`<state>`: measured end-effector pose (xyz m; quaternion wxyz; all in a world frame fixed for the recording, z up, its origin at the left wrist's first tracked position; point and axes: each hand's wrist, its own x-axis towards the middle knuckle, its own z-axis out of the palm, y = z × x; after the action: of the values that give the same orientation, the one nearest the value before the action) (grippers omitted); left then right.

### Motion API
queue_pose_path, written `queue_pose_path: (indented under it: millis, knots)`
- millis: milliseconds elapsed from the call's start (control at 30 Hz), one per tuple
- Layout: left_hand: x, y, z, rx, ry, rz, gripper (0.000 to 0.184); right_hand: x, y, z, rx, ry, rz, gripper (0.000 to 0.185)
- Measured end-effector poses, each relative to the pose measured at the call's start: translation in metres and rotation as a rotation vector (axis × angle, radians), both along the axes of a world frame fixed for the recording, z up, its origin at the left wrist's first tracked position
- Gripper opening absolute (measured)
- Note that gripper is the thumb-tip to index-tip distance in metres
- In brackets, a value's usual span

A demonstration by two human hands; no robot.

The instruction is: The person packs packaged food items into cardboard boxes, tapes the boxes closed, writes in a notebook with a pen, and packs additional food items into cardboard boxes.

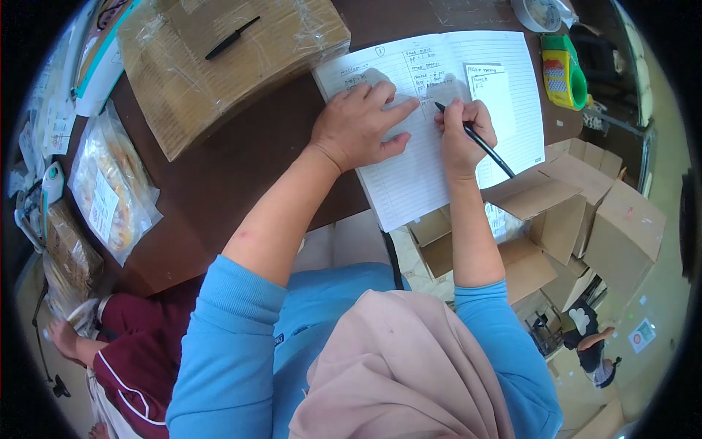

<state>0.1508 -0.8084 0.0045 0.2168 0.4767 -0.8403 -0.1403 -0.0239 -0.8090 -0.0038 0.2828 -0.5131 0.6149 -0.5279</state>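
1. A draped beige cloth (409,366) fills the foreground, on the near side of the open notebook (402,186), above a pair of blue sleeves (234,322).
2. The notebook, its left page partly covered with handwriting, lies on a dark brown table (241,197), its near corner jutting past the table's edge.
3. The left hand (362,124) rests on the notebook's left page, holding nothing that shows, thumb and forefinger spread wide and the other fingers bent.
4. The right hand (464,139) grips a black pen (501,162) in a narrow pinch over the notebook, tip near the fold; whether it touches paper is too small to tell.
5. A loose paper slip (494,110) lies on the notebook's right page.
6. Left of the notebook sits a taped cardboard box (212,88), topped by a second pen (232,38); farther left lies a clear plastic packet (113,186).
7. Just right of the notebook stands a yellow-and-green tape dispenser (559,69); open cartons (629,227) gape at its near right.
8. Well left and nearer than the notebook, a co-worker's maroon sleeve (131,344) shows.
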Motion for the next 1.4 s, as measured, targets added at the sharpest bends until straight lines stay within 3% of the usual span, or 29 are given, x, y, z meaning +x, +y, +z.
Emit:
queue_pose_path:
  millis: [767,1033,1133,1233,1400]
  knots:
    - [0.0007,-0.0001,0.0005,0.003,0.017,-0.007,0.04,0.0013,-0.0002,0.0014,0.02,-0.033,0.016,0.029]
    - [0.0008,0.0003,0.0019,0.015,-0.006,-0.005,0.04,-0.0016,0.0002,-0.0013,0.002,0.068,0.019,0.029]
    - [0.001,0.0002,0.0017,0.041,-0.008,-0.008,0.04,0.0014,0.0006,0.0015,0.014,-0.047,0.001,0.03]
    - [0.0008,0.0001,0.0013,0.021,-0.007,-0.004,0.04,-0.0002,-0.0002,0.0007,0.016,0.048,0.046,0.03]
    - [0.0006,0.0002,0.0002,0.018,-0.005,-0.006,0.041,-0.0001,0.0014,-0.0004,0.002,-0.021,-0.021,0.03]
